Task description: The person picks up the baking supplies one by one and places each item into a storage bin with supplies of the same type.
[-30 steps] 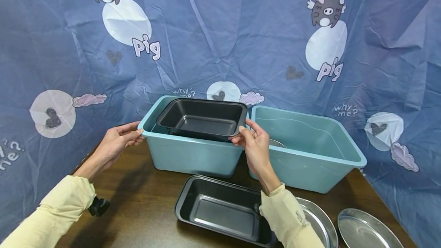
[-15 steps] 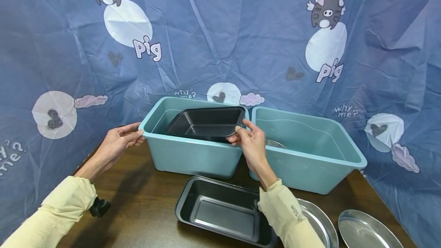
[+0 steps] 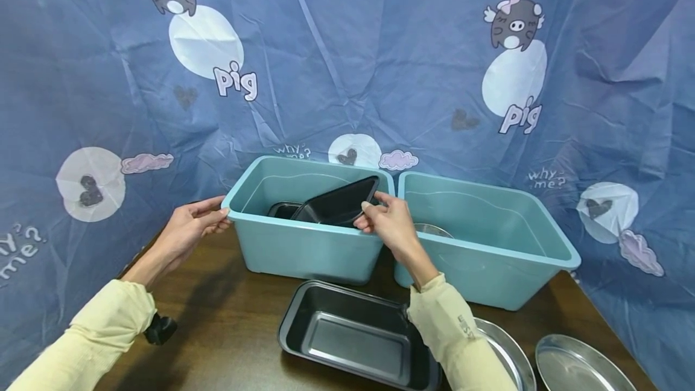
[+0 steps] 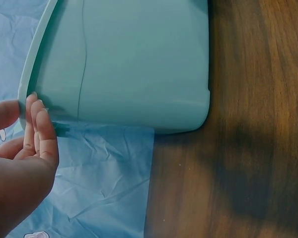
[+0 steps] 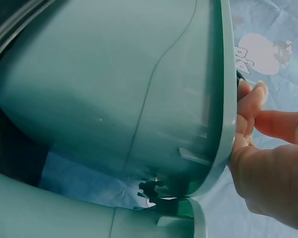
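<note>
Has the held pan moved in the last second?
Yes: against the left bin, the held pan has tilted, its left end dropping down inside.

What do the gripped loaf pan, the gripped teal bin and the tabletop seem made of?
Gripped loaf pan: probably metal, dark satin coating, given its thin rim.
Teal bin: likely moulded plastic, smooth, one even colour.
Tabletop: satin wood or lookalike laminate; brown grain shows.

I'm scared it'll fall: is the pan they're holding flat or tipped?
Tipped: the held pan slants, its right end high in the right hand, left end lower.
</note>
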Tool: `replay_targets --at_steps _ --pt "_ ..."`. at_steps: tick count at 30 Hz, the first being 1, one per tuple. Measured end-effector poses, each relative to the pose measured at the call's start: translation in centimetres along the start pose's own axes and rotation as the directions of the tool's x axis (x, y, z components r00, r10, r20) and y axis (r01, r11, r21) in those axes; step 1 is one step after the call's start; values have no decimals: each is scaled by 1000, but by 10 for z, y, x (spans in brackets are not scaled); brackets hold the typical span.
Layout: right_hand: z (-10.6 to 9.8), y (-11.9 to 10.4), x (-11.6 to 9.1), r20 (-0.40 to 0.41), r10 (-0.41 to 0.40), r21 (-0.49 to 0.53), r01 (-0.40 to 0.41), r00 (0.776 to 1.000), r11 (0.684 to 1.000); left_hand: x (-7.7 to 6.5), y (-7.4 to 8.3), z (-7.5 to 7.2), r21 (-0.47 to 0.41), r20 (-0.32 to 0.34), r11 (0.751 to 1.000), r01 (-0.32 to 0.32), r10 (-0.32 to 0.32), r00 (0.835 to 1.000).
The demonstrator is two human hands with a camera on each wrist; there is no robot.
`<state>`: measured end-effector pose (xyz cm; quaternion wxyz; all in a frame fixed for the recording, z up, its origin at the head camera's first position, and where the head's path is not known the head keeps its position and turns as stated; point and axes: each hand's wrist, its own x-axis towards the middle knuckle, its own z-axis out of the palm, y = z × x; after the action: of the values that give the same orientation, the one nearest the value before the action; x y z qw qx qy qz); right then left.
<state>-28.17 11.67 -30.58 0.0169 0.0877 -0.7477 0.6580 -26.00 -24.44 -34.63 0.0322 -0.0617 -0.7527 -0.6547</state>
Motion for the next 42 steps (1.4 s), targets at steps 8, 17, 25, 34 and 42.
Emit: replay_targets --at_steps 8,17,25,34,42 --pt "-8 -2 -6 9 -10 -2 10 1000 1000 0 1 2 -17 4 1000 -8 8 1000" --pt "-20 7 -24 11 -133 27 133 991 991 1 0 2 -6 -6 1000 3 -3 1000" --pt "-28 13 -43 26 -168 -39 169 985 985 0 0 0 -2 -2 1000 9 -9 1000" --pt "-41 25 -72 50 -150 -56 153 987 987 0 1 3 1 -7 1000 7 -7 1000" --pt "-50 29 -90 38 -125 -116 129 991 985 1 -1 1 -7 -7 1000 0 0 1000"
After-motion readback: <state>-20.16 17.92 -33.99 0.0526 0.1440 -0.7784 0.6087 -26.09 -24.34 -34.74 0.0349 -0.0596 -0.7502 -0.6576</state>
